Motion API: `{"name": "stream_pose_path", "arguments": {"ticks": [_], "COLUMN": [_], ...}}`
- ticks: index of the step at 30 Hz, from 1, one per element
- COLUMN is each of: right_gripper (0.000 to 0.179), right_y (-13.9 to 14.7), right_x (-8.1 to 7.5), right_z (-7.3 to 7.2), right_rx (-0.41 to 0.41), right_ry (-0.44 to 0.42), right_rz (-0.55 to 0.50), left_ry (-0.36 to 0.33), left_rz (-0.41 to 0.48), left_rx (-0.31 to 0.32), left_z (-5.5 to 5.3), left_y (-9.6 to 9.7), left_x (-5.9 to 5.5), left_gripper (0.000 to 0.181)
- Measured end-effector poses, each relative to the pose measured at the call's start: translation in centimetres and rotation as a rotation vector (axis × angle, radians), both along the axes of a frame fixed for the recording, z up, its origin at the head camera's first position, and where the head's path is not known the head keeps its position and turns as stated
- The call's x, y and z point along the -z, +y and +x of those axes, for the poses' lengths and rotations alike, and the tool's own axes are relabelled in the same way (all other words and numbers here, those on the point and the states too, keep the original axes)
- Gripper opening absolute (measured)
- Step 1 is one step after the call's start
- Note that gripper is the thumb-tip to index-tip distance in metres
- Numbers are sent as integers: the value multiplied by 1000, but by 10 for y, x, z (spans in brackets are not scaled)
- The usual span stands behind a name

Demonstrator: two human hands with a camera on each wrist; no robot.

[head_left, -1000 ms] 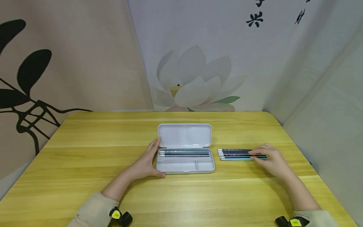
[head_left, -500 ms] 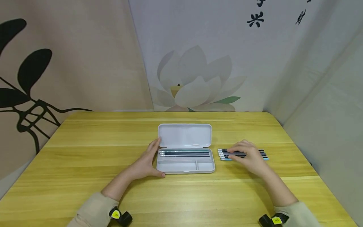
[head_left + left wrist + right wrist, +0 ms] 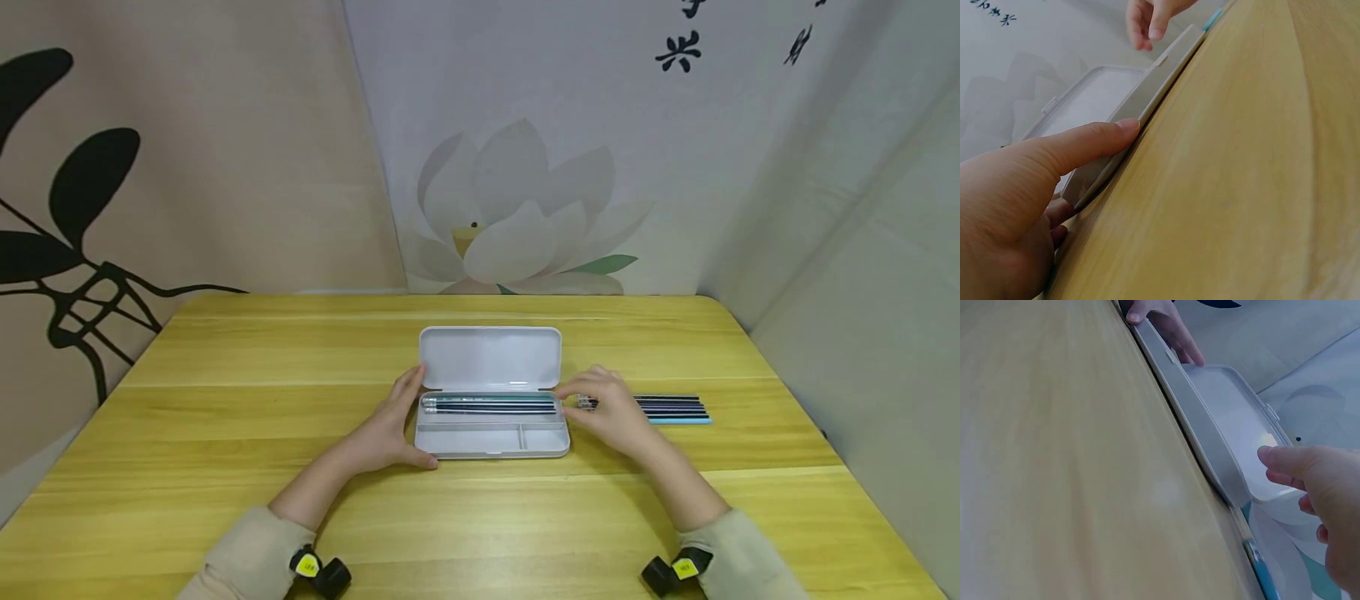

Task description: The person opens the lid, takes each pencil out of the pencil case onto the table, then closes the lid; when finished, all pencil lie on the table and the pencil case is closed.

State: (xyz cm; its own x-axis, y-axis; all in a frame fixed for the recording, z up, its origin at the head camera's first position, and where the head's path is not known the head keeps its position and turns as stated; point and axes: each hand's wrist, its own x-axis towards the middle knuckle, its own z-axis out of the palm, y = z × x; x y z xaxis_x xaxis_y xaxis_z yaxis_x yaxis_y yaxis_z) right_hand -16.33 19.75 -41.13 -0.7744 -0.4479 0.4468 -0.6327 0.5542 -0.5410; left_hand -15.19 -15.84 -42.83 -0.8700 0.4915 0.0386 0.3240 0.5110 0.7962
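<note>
A white pencil case lies on the table with its lid tipped back. Several dark pencils lie side by side in its long rear compartment, their silver ends to the left. The left hand grips the case's left end, its thumb along the front edge and its fingers toward the back, as the left wrist view also shows. At the case's right end the right hand hovers with loosely bent fingers and nothing between thumb and forefinger. It partly covers a row of dark pencils with a light blue one in front.
The case's front part has two smaller compartments, split by a divider. Around all this spreads a wooden table. Behind it hangs a printed curtain with a lotus flower, and another cloth hangs at the right.
The right hand has slid left along the pencil row, from its right end to the case's right edge. The pencils lie where they were, and the left hand keeps its place.
</note>
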Motion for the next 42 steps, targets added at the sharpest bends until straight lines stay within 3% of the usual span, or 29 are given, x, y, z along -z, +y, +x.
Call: {"name": "stream_pose_path", "arguments": {"ticks": [6,14,19,30,35,42], "right_gripper": [23,22,20,17,15,13], "right_y": [-15,-26,-29,-32,-32,-30], "right_x": [1,5,5,1,-3,-3], "right_z": [-3,-9,-12,-15,-18,-19], "right_rx": [16,12,14,-2,-48,-77], "right_ry": [-55,-56,-69,-120,-92,-56], "right_rz": [55,122,138,243,296,295], "left_ry": [-16,-15,14,-4,-4,-8], "left_rz": [15,14,-4,-25,-28,-19], "left_rx": [-7,-2,-6,-16,-20,-13], "left_z": [1,2,1,2,1,2], "left_y": [0,0,-1,-1,-2,-1], "left_x": [-2,-5,-3,-1,-1,-3], "left_gripper": [139,139,139,140,140,140]}}
